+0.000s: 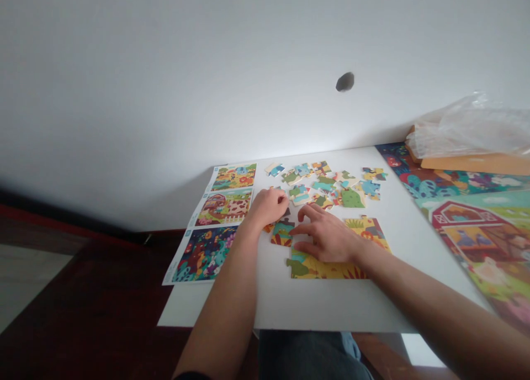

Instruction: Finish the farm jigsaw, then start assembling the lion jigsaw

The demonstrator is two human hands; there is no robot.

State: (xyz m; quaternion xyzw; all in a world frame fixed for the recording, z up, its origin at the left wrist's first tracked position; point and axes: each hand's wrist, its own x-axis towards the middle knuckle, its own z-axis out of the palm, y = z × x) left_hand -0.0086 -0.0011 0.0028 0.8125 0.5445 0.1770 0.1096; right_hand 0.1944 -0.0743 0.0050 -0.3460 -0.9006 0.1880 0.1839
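Note:
My left hand (270, 207) is closed, with its fingers curled near some loose pieces; whatever it may hold is hidden. My right hand (325, 236) lies over a joined part of a jigsaw puzzle (331, 270), fingers bent and spread apart. That joined part is mostly yellow with green and shows a lion at its upper right. A dark teal and red puzzle piece (282, 233) lies just left of my right fingertips, between the two hands. Beyond the hands, several loose puzzle pieces (351, 198) are scattered, mostly green, blue and yellow.
A picture sheet (199, 229) with three printed scenes lies along the table's left side. At right are a finished-looking farm picture (467, 214) and a darker picture (393, 158). Clear plastic wrap (467, 128) rests over an orange-brown box (467, 163). A white wall (248, 82) borders the table's far edge.

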